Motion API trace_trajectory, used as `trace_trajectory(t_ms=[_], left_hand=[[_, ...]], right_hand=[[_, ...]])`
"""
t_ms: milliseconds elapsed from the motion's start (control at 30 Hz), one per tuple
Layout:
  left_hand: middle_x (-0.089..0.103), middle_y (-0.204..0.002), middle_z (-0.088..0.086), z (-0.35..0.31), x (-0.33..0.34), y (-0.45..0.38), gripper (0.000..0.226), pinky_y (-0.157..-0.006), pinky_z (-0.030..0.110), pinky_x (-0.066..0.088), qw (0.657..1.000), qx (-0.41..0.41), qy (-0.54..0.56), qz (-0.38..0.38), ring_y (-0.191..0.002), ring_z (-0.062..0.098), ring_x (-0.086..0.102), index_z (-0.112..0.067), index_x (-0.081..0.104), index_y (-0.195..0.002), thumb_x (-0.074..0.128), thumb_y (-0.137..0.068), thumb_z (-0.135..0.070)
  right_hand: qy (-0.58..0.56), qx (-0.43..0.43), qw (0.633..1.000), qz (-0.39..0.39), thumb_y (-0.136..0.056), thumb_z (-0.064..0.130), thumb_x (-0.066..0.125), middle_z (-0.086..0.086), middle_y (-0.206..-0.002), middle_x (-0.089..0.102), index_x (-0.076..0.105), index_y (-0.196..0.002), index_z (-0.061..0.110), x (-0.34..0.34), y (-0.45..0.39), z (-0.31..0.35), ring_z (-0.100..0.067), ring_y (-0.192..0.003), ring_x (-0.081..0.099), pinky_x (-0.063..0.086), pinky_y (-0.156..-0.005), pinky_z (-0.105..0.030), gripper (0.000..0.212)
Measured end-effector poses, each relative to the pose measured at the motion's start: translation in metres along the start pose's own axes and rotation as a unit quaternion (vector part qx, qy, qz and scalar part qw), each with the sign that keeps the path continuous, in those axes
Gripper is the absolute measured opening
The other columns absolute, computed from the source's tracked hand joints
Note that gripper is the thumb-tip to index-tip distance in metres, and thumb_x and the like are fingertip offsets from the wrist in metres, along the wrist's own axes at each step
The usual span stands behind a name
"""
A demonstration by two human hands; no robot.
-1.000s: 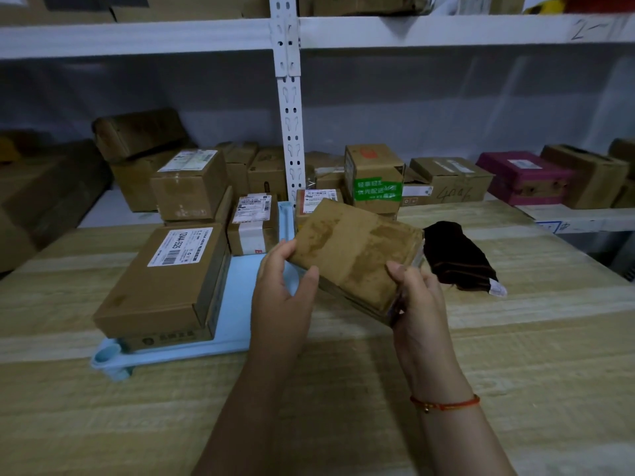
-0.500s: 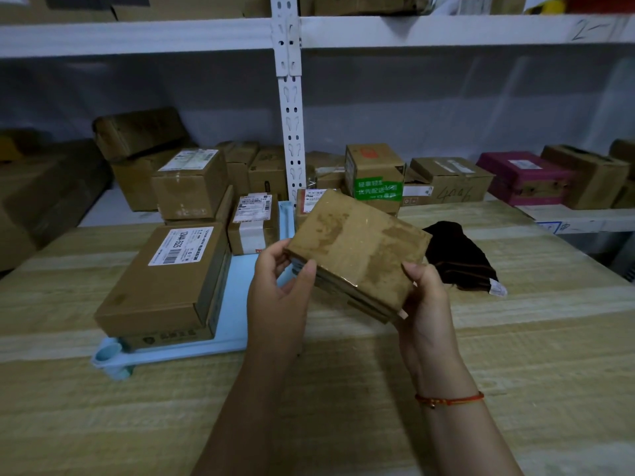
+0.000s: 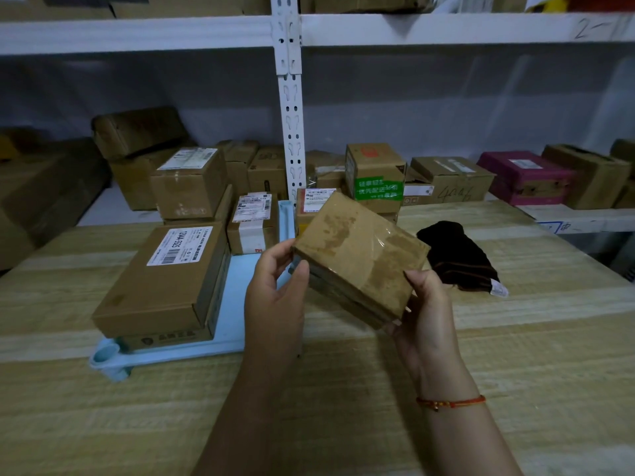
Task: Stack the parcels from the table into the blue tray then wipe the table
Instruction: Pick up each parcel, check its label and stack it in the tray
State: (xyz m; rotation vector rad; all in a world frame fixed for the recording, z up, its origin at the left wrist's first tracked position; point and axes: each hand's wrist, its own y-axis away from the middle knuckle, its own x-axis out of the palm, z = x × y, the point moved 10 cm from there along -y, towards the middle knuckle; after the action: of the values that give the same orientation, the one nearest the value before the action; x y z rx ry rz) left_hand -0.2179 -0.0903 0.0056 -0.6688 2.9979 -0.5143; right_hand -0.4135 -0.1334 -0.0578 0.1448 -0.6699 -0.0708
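A flat brown taped parcel (image 3: 359, 257) is held tilted above the wooden table (image 3: 515, 355), just right of the blue tray (image 3: 237, 304). My left hand (image 3: 278, 297) grips its left corner and my right hand (image 3: 424, 317) grips its lower right corner. On the tray lie a large flat parcel with a white label (image 3: 161, 280) stacked on another box, a small labelled parcel (image 3: 252, 223) behind it, and a cube-shaped box (image 3: 189, 183) on top of another at the back. A dark cloth (image 3: 457, 259) lies on the table to the right.
A small labelled parcel (image 3: 314, 204) and a box with a green sticker (image 3: 374, 176) stand behind the held parcel. Shelving behind the table holds several cardboard boxes and a magenta box (image 3: 525, 176). A white shelf upright (image 3: 292, 104) rises at centre.
Both hands have lifted the flat parcel a little and turned it, so its top face shows more towards me. The tray, its parcels and the cloth have stayed put.
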Motion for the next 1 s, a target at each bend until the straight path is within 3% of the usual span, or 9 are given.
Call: trace_trajectory(t_ms=[67, 133, 267, 367, 533, 633, 767, 867, 1000], left_hand=[[0.065, -0.116, -0.012, 0.002, -0.001, 0.000, 0.028, -0.092, 0.023, 0.049, 1.000, -0.005, 0.010, -0.003, -0.113, 0.003, 0.059, -0.033, 0.059, -0.114, 0.055, -0.095, -0.013], [0.064, -0.116, -0.017, 0.002, -0.003, -0.001, 0.027, -0.100, 0.030, 0.048, 1.000, -0.002, 0.004, -0.008, -0.113, 0.001, 0.058, -0.040, 0.058, -0.110, 0.057, -0.094, -0.019], [0.062, -0.120, -0.016, 0.008, -0.006, -0.002, 0.031, -0.106, 0.039, 0.044, 1.000, -0.010, -0.002, -0.013, -0.117, 0.002, 0.055, -0.035, 0.057, -0.119, 0.056, -0.095, -0.015], [0.060, -0.128, -0.011, 0.013, -0.006, -0.003, 0.039, -0.099, 0.030, 0.048, 1.000, -0.024, 0.008, -0.010, -0.123, 0.006, 0.052, -0.027, 0.054, -0.131, 0.054, -0.095, -0.012], [0.052, -0.132, -0.015, 0.012, -0.001, -0.002, 0.049, -0.091, 0.014, 0.050, 0.998, -0.036, 0.041, 0.009, -0.117, -0.011, 0.051, -0.023, 0.041, -0.141, 0.051, -0.096, -0.005], [0.045, -0.142, -0.010, 0.015, 0.009, 0.001, 0.056, -0.080, 0.004, 0.045, 0.996, -0.066, 0.030, 0.043, -0.113, -0.009, 0.049, -0.023, 0.032, -0.146, 0.053, -0.095, -0.012], [0.054, -0.127, -0.014, 0.028, 0.023, 0.008, 0.068, -0.082, 0.012, 0.044, 0.985, -0.132, 0.022, 0.111, -0.108, 0.001, 0.054, -0.026, 0.033, -0.146, 0.064, -0.086, -0.038], [0.069, -0.117, -0.012, 0.038, 0.032, 0.011, 0.080, -0.101, 0.038, 0.048, 0.976, -0.154, 0.057, 0.146, -0.109, 0.008, 0.064, -0.028, 0.050, -0.134, 0.072, -0.063, -0.057], [0.066, -0.126, -0.003, 0.047, 0.035, 0.010, 0.086, -0.102, 0.045, 0.047, 0.966, -0.181, 0.090, 0.158, -0.114, 0.015, 0.063, -0.031, 0.046, -0.136, 0.075, -0.059, -0.056]], right_hand=[[0.000, 0.016, 1.000, 0.003, -0.095, 0.022, 0.046, 0.003, -0.056, 0.069, 0.063, -0.085, 0.018, 0.001, 0.001, -0.003, -0.018, -0.063, 0.062, 0.050, -0.048, -0.026, 0.020], [0.006, 0.031, 1.000, 0.000, -0.094, 0.026, 0.049, 0.000, -0.057, 0.070, 0.064, -0.087, 0.018, 0.000, 0.002, -0.007, -0.020, -0.061, 0.063, 0.050, -0.043, -0.027, 0.019], [0.009, 0.069, 0.997, 0.018, -0.091, 0.036, 0.052, -0.006, -0.064, 0.072, 0.066, -0.095, 0.016, 0.007, 0.004, -0.016, -0.025, -0.067, 0.067, 0.058, -0.072, -0.045, 0.024], [0.009, 0.099, 0.995, 0.014, -0.091, 0.042, 0.050, -0.009, -0.060, 0.069, 0.062, -0.094, 0.016, 0.008, 0.006, -0.020, -0.027, -0.070, 0.062, 0.048, -0.097, -0.055, 0.028], [-0.013, 0.130, 0.991, 0.029, -0.091, 0.048, 0.051, -0.013, -0.071, 0.073, 0.065, -0.101, 0.014, 0.012, 0.006, -0.024, -0.028, -0.064, 0.072, 0.058, -0.064, -0.041, 0.038], [-0.023, 0.159, 0.987, 0.025, -0.089, 0.052, 0.051, -0.017, -0.078, 0.075, 0.065, -0.109, 0.013, 0.013, 0.007, -0.031, -0.032, -0.077, 0.072, 0.059, -0.064, -0.040, 0.046], [-0.047, 0.193, 0.980, 0.029, -0.086, 0.055, 0.053, -0.021, -0.092, 0.075, 0.064, -0.117, 0.008, 0.017, 0.010, -0.039, -0.034, -0.088, 0.071, 0.059, -0.077, -0.046, 0.057], [-0.043, 0.206, 0.977, 0.042, -0.086, 0.055, 0.050, -0.019, -0.089, 0.075, 0.065, -0.110, 0.006, 0.021, 0.011, -0.043, -0.030, -0.077, 0.072, 0.058, -0.073, -0.045, 0.057], [-0.023, 0.214, 0.975, 0.048, -0.087, 0.057, 0.047, -0.020, -0.091, 0.074, 0.065, -0.111, 0.005, 0.018, 0.010, -0.046, -0.031, -0.077, 0.071, 0.060, -0.068, -0.041, 0.059]])
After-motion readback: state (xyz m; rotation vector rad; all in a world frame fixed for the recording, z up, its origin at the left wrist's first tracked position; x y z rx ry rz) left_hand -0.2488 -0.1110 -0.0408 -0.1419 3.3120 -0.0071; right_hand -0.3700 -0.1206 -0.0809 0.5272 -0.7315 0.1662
